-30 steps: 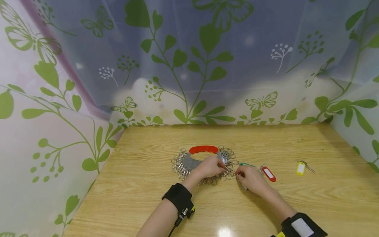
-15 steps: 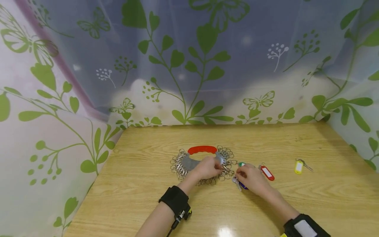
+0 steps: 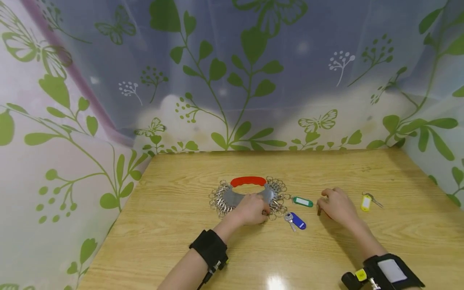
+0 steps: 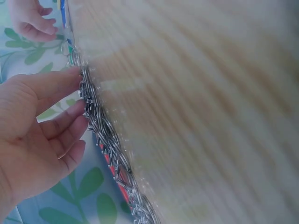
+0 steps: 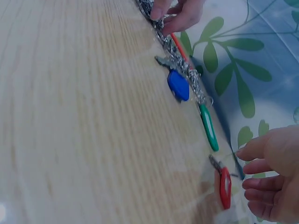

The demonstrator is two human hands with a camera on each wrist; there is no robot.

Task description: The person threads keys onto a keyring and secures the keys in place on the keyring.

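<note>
A grey metal key holder (image 3: 232, 198) with a red handle (image 3: 248, 181) lies on the table, fringed with many small clips and split rings. My left hand (image 3: 251, 209) rests over its lower right side, its loosely bent fingertips at the rings (image 4: 100, 116). To the right of the rings lie a blue key tag (image 3: 298, 221) with a silver key (image 3: 291, 222) and a green key tag (image 3: 303, 201). My right hand (image 3: 338, 205), fingers loosely bent and holding nothing, hovers beside a red key tag (image 5: 225, 188) with its key (image 5: 215, 162); the hand mostly hides that tag in the head view.
A yellow key tag (image 3: 366, 203) with keys lies farther right on the wooden table (image 3: 174, 237). A curtain (image 3: 297, 80) printed with leaves and butterflies hangs along the table's back and sides. Black camera straps wrap both wrists.
My right hand has moved right, away from the blue and green key tags to the red one, leaving the blue tag and its key in view. My left hand has shifted slightly down over the rings.
</note>
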